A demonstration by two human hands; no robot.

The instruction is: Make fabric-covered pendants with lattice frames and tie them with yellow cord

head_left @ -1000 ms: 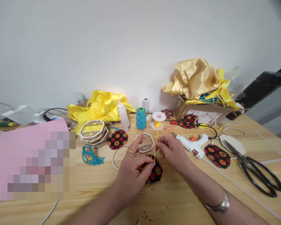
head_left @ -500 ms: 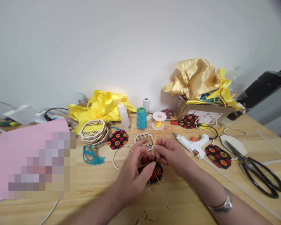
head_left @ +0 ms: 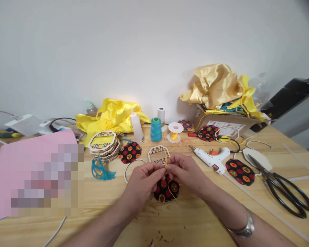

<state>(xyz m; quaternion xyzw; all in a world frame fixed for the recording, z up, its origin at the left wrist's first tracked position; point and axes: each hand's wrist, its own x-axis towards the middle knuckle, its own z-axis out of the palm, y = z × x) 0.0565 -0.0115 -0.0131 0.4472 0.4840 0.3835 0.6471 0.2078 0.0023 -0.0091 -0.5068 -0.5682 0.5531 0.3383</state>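
Both hands meet above a black patterned fabric piece point(head_left: 167, 192) on the table. My left hand point(head_left: 146, 178) pinches a yellow cord point(head_left: 166, 158) between thumb and forefinger. Opposite it, my right hand point(head_left: 182, 171) pinches the same cord, fingertips nearly touching those of the left. One end of the cord trails over the fabric; another part runs up across a wooden lattice frame point(head_left: 158, 150) toward the spool of yellow cord point(head_left: 174, 132). Any knot between the fingertips is too small to make out. A pale ring point(head_left: 127, 171) lies partly behind my left hand.
At the right lie a white glue gun point(head_left: 212, 159), another fabric piece point(head_left: 239, 172) and large scissors point(head_left: 283, 188). Stacked lattice frames point(head_left: 103, 145) and a blue tassel point(head_left: 100, 169) are at the left. A teal thread cone point(head_left: 156, 130) and squeeze bottle point(head_left: 137, 127) stand behind.
My left hand has closed from a loosely open pose into a pinch on the cord. My right hand has shifted slightly left, bringing the fingertips together and uncovering more of the fabric.
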